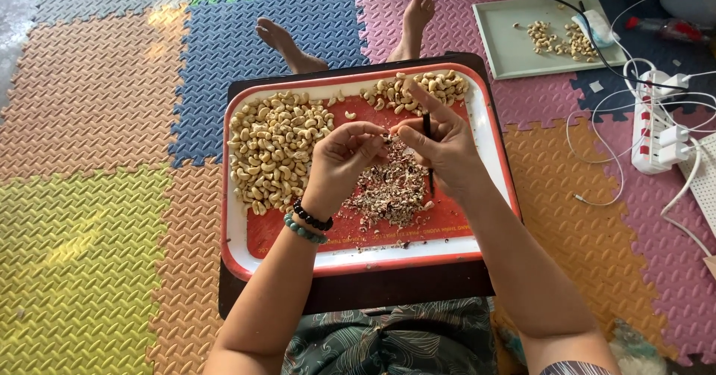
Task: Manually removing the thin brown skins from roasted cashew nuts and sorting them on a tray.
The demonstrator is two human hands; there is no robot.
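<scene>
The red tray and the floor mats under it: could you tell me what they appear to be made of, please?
The red tray looks like plastic or enamelled metal: smooth, slightly glossy, with a raised white-banded rim; the picture leaves open which. The floor mats look like soft foam: matte coloured squares with an embossed ribbed pattern and jigsaw edges that interlock.
</scene>
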